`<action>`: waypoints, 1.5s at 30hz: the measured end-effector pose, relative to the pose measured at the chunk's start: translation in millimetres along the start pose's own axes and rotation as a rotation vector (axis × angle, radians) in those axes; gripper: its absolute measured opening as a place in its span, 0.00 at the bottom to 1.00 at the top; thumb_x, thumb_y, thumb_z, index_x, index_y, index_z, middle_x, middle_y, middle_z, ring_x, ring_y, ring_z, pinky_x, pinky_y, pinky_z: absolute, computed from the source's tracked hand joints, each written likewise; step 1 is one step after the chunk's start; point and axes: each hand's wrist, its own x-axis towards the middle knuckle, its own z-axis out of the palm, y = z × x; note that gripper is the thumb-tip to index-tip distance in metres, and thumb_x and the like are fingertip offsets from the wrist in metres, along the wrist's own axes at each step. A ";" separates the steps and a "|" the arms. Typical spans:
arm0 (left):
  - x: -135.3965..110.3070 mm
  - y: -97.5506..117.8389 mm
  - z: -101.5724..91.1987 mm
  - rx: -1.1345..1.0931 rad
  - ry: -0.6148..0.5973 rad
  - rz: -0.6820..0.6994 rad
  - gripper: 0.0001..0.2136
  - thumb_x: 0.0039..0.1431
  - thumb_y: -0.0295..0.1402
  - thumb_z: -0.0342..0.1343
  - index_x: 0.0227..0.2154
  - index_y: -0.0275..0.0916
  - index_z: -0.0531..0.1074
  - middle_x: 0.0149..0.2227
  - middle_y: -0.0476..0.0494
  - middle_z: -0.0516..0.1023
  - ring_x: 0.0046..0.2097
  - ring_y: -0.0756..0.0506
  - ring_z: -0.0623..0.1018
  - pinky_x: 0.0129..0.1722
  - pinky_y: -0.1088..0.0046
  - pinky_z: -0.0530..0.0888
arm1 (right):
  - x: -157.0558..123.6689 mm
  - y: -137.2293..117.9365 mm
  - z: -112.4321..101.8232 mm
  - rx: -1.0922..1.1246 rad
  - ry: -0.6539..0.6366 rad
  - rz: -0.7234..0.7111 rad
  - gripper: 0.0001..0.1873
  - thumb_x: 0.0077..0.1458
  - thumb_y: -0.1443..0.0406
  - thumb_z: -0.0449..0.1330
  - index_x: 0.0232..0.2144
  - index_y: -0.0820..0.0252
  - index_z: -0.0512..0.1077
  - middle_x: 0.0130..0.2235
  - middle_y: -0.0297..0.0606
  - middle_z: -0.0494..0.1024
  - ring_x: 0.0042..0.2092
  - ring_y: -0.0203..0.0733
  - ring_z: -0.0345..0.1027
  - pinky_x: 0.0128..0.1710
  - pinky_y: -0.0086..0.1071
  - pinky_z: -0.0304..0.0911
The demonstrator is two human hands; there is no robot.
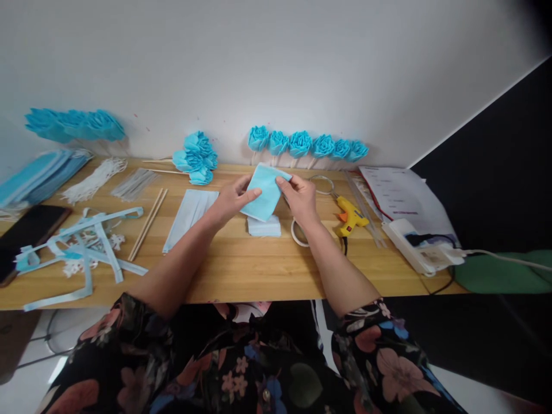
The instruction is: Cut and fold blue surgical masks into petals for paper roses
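Both hands hold one light blue sheet of mask fabric (pixel 265 192) up over the wooden table (pixel 241 270). My left hand (pixel 233 198) pinches its left edge with thumb on top. My right hand (pixel 299 195) grips its upper right corner. Directly beneath lies a small stack of folded blue pieces (pixel 264 227). A flat blue mask sheet (pixel 190 215) rests to the left of my left hand.
A yellow glue gun (pixel 351 215), scissors (pixel 323 185) and a tape ring (pixel 295 233) lie right of my hands. Blue fabric roses (pixel 302 144) line the wall. Wooden sticks (pixel 148 223), cut blue strips (pixel 86 247), a phone (pixel 26 230) and a power strip (pixel 420 253) also sit here.
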 end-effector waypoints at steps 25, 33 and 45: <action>5.7 -14.0 -5.1 -0.150 0.530 0.061 0.18 0.52 0.48 0.64 0.32 0.38 0.71 0.31 0.46 0.77 0.37 0.46 0.77 0.39 0.70 0.75 | -20.1 -16.7 15.9 -0.196 -0.538 0.028 0.20 0.55 0.51 0.62 0.20 0.59 0.70 0.21 0.29 0.66 0.26 0.32 0.55 0.28 0.30 0.49; 2.7 -14.4 -1.9 -0.042 0.513 0.040 0.16 0.52 0.47 0.64 0.31 0.37 0.72 0.31 0.47 0.77 0.34 0.48 0.75 0.36 0.73 0.73 | -12.0 -16.7 4.5 -0.052 -0.505 0.103 0.23 0.55 0.45 0.61 0.26 0.59 0.74 0.26 0.31 0.73 0.30 0.35 0.62 0.32 0.30 0.56; -2.3 -24.6 11.4 0.000 0.404 0.010 0.16 0.53 0.45 0.63 0.33 0.36 0.75 0.32 0.46 0.78 0.35 0.47 0.75 0.35 0.72 0.73 | -8.2 2.7 12.5 0.107 -0.231 0.064 0.21 0.56 0.48 0.61 0.24 0.58 0.71 0.25 0.31 0.70 0.30 0.35 0.62 0.33 0.31 0.57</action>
